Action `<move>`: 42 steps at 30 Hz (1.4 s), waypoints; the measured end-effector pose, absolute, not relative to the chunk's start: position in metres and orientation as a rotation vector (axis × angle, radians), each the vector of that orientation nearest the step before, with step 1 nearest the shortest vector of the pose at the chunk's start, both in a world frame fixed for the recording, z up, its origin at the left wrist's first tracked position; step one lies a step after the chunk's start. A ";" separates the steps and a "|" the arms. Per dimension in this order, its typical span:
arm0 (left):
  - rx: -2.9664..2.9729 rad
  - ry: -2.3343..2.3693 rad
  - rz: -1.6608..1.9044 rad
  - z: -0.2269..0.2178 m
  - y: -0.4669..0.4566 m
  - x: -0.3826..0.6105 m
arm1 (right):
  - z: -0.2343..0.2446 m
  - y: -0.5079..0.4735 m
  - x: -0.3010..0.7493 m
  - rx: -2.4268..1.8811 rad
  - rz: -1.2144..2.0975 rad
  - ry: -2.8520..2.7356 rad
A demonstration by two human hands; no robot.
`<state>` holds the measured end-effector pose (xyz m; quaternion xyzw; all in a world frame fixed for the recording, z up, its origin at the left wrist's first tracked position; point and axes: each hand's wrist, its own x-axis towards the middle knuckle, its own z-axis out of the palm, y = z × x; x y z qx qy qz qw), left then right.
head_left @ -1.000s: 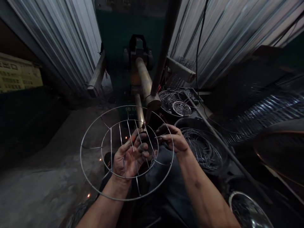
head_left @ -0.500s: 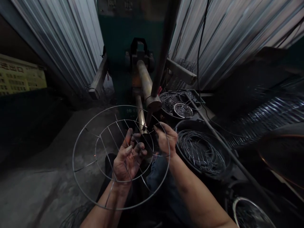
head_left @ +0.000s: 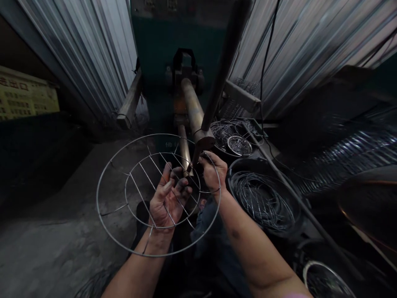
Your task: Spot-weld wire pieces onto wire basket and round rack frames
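A round wire rack (head_left: 98, 194), made of two concentric rings with parallel bars across the inner one, is held in front of me at the machine's electrodes. My left hand (head_left: 169, 196) is below its inner ring, palm up, with curled fingers and thumb on the bars. My right hand (head_left: 214, 170) pinches the rack's far right side near the outer ring; its fingertips are partly hidden. Between my hands, the tip of the dark upper rod (head_left: 194, 159) comes down close to the brass-coloured lower arm (head_left: 186, 155), with the rack's wires there. Exact contact is hard to see.
The green machine (head_left: 155, 62) carries a thick upper arm (head_left: 194, 107). To the right stand a tub (head_left: 232, 167) of wire pieces and another tray (head_left: 228, 155) with wire rings. A metal bar (head_left: 294, 192) runs beside them. A yellow crate (head_left: 27, 97) is at far left.
The rack's near edge has risen and its tilt has changed slightly. My right hand has moved a little up and away from me. The bright glint at the rod's tip is gone.
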<state>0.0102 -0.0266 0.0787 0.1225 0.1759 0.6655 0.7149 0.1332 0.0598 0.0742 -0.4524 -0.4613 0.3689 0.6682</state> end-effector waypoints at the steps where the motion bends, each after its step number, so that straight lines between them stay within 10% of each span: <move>1: 0.276 0.384 1.472 0.079 -0.027 0.010 | 0.074 0.061 0.134 -1.012 0.850 -1.046; 11: 0.336 0.350 1.306 0.075 -0.017 -0.012 | 0.066 0.001 0.194 -0.981 1.484 -1.115; 23: 0.477 0.393 1.567 0.059 -0.026 -0.001 | 0.060 0.020 0.154 -1.076 0.950 -0.962; 42: 0.283 0.419 1.726 0.070 -0.036 0.016 | 0.064 0.067 0.145 -1.013 1.045 -1.101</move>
